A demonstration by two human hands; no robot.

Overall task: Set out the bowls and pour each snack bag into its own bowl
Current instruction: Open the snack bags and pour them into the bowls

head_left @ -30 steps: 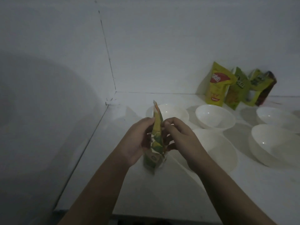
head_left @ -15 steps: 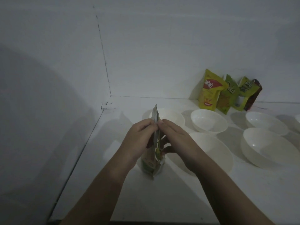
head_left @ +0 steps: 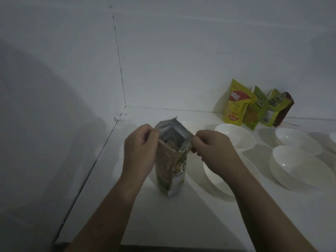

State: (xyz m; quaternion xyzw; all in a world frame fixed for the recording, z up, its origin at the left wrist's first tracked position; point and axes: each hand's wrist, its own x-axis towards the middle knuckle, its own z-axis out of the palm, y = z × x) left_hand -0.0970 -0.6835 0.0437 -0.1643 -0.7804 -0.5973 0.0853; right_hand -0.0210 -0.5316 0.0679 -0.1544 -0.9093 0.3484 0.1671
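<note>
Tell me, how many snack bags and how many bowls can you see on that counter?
Snack bags: 5, one held open by the left hand and right hand, four against the wall.
White bowls: 6, one only at the right edge.
Total: 11

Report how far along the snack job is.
Done: bowls are set out, all empty as far as they show. In hand: the left hand and right hand hold one bag torn open, nothing poured. Left: pour it, then the four bags at the wall.
</note>
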